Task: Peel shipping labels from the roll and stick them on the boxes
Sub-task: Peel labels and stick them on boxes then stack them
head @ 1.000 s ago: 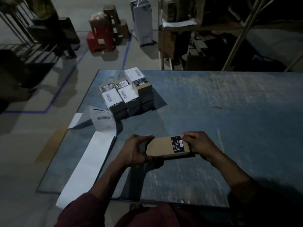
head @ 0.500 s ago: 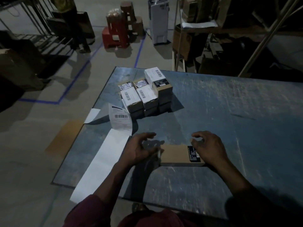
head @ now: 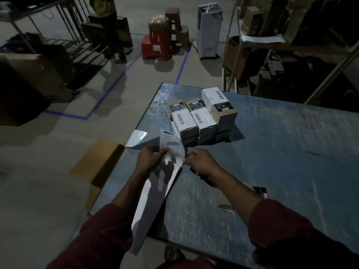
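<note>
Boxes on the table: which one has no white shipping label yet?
The lone box lying flat by the person's right forearm, partly hidden. Its brown top shows only a small black sticker, while the stacked boxes at the far corner carry white barcode labels.

Let go of the flat brown cardboard box (head: 223,199), both hands (head: 148,157) (head: 201,161) now up pinching the white barcoded shipping label (head: 172,147) on its strip

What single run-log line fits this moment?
step: peeling label | left hand: pinches strip | right hand: pinches label edge | unlabelled box: on table
</note>
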Demonstrator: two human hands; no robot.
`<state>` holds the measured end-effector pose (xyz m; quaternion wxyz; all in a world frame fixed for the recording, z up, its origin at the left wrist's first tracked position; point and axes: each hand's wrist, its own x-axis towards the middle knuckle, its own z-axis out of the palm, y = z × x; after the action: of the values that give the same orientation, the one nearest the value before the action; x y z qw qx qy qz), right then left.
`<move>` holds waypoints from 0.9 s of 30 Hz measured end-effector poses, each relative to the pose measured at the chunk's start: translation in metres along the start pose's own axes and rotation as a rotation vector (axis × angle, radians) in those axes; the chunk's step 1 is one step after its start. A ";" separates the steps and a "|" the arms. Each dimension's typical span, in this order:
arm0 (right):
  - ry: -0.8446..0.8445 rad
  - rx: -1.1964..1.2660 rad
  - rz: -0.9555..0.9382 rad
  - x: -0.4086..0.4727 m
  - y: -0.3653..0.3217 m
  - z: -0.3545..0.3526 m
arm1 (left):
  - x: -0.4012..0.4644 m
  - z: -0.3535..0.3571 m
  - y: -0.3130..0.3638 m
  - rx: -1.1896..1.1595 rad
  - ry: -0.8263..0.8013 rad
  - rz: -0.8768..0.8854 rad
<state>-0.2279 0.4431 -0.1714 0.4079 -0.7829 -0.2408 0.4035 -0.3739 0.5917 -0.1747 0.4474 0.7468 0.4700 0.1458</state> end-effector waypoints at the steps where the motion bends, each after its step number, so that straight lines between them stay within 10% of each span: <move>1: -0.005 0.023 0.029 0.002 -0.003 0.005 | 0.004 0.000 0.002 -0.011 -0.004 0.015; 20: -0.038 0.440 -0.316 -0.004 -0.057 -0.001 | 0.038 -0.031 0.073 -0.665 0.230 -0.148; 24: 0.007 0.418 -0.342 -0.007 -0.054 -0.008 | 0.014 -0.039 0.073 -0.016 0.498 0.350; 27: 0.051 0.341 -0.387 -0.007 -0.050 -0.010 | -0.004 -0.040 0.073 0.205 0.383 0.758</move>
<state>-0.2260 0.4616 -0.1237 0.6096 -0.6520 -0.3041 0.3330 -0.3596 0.5980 -0.0928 0.1906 0.8667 0.2492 0.3879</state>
